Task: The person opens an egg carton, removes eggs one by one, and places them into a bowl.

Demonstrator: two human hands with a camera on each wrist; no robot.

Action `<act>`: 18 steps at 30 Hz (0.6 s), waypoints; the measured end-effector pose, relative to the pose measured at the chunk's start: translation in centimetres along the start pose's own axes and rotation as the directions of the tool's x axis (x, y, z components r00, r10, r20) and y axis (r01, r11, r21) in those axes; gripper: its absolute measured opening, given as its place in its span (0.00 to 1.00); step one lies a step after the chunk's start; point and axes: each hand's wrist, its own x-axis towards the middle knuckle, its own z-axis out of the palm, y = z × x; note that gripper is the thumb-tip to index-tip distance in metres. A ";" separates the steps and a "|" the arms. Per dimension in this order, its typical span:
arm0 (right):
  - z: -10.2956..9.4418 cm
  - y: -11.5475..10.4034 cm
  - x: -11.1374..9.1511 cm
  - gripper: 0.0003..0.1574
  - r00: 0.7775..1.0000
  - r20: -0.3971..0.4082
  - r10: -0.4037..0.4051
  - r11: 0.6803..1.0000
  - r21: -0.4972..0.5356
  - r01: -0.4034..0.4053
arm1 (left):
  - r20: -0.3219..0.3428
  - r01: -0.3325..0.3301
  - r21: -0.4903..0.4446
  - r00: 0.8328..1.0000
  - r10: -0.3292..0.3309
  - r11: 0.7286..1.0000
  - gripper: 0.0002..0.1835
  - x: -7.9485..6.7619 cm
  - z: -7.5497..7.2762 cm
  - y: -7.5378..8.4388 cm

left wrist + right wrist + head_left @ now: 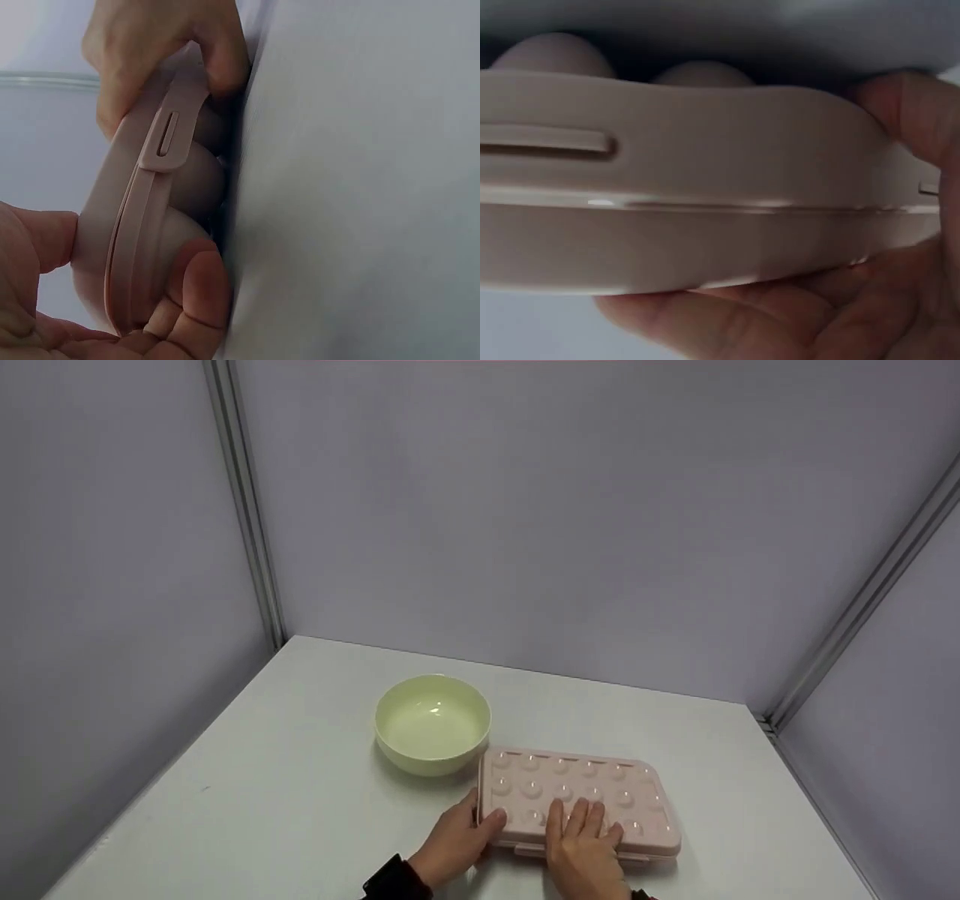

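The pink lidded egg box [570, 777] lies nearer the right edge of the table [255, 817] than the left; whether it touches the surface is unclear. The left hand [459, 834] grasps its near left corner, thumb on the lid. The right hand [586, 856] grips the near long side, fingers across the lid, thumb underneath. A pale green bowl [429, 763] stands just beside the far left corner.

Black bands [400, 879] circle both wrists [426, 870], the right band [640, 895] perhaps edged red.
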 end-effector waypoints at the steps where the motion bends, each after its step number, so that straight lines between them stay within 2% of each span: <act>1: -0.1 -0.1 0.1 0.28 1.000 0.018 0.010 1.000 0.004 -0.011 | 0.002 -0.011 0.001 1.000 0.011 1.000 0.35 0.0 0.0 0.0; 4: -0.6 -0.2 0.4 0.28 0.992 0.116 0.043 0.997 0.062 -0.051 | 0.015 -0.025 -0.006 1.000 0.025 1.000 0.37 0.0 0.1 0.1; 8: -1.3 -0.3 0.7 0.29 0.966 0.246 0.083 0.983 0.139 -0.120 | 0.029 -0.023 -0.011 0.999 0.024 1.000 0.38 0.2 0.4 0.2; 14: -1.5 -0.3 0.5 0.31 0.939 0.323 0.116 0.967 0.178 -0.181 | 0.016 -0.015 0.013 1.000 0.015 1.000 0.37 0.3 0.9 0.4; 18: -1.9 -0.2 0.5 0.33 0.912 0.396 0.107 0.955 0.216 -0.205 | 0.015 -0.021 0.023 1.000 0.021 0.999 0.35 0.2 0.9 0.5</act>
